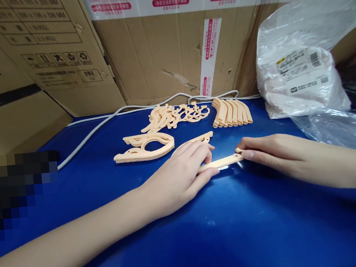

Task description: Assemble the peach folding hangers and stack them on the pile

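My left hand (181, 174) is closed on a cream plastic hanger arm (226, 162), its thumb along the near side and fingers over the top. The arm points right across the blue table. At its right end, my right hand (276, 154) pinches a small cream plastic piece (239, 149), most of it hidden by the fingers; the thumb touches the arm's tip. Just behind my left hand lies another cream hanger part (208, 136), partly covered by that hand. Folded cream hangers (148, 154) lie to the left of it.
Behind them are a loose pile of cream plastic hooks (176, 116) and a neat row of curved hanger arms (230, 112). A white cable (102, 122) runs along the back of the blue table (211, 234). Cardboard boxes (158, 48) and a clear plastic bag (304, 81) border it.
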`<state>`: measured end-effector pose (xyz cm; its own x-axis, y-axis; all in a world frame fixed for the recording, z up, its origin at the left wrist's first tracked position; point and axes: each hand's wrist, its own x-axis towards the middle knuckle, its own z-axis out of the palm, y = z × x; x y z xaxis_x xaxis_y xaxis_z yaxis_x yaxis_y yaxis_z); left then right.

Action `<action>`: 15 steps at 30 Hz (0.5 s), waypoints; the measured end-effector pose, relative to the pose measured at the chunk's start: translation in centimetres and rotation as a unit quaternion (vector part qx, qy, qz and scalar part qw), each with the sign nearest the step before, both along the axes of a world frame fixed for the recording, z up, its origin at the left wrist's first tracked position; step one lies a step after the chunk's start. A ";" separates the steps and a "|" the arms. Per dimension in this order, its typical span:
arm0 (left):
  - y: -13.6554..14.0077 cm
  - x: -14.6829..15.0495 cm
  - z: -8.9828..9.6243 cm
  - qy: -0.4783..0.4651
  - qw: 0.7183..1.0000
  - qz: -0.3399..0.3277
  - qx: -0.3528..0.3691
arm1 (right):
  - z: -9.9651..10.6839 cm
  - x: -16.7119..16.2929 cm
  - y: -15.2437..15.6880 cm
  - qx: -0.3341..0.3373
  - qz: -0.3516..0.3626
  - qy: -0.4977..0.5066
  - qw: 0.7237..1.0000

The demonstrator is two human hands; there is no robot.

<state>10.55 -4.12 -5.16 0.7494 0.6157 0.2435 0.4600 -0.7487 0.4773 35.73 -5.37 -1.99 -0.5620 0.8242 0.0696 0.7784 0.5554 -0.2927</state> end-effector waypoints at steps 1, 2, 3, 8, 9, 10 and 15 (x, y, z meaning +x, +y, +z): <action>0.0 0.0 0.0 -0.004 1.000 0.001 0.000 | 0.1 -0.1 -0.1 -0.024 0.006 0.010 1.000; 0.0 0.0 0.0 -0.007 1.000 0.001 0.001 | 0.1 -0.1 -0.2 -0.053 0.011 0.017 0.998; 0.0 0.0 0.0 -0.008 1.000 0.000 0.001 | 0.0 -0.1 -0.2 -0.080 0.015 0.021 0.996; -0.1 -0.1 0.0 -0.005 1.000 -0.002 -0.002 | -1.2 0.4 0.4 -0.123 0.016 0.044 0.991; -0.1 -0.2 0.0 -0.004 1.000 -0.002 -0.004 | -1.4 0.5 0.5 -0.132 0.016 0.049 0.990; -0.1 -0.2 0.1 -0.004 1.000 -0.003 -0.006 | -1.5 0.6 0.6 -0.139 0.015 0.056 0.989; -0.1 0.0 0.2 -0.001 1.000 -0.003 -0.012 | -0.7 0.0 0.2 -0.164 0.007 0.088 0.982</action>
<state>10.50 -4.19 -4.91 0.7526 0.6172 0.2294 0.4549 -0.7393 0.4965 35.77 -5.19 -2.66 -0.5770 0.8105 -0.1012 0.6919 0.4192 -0.5879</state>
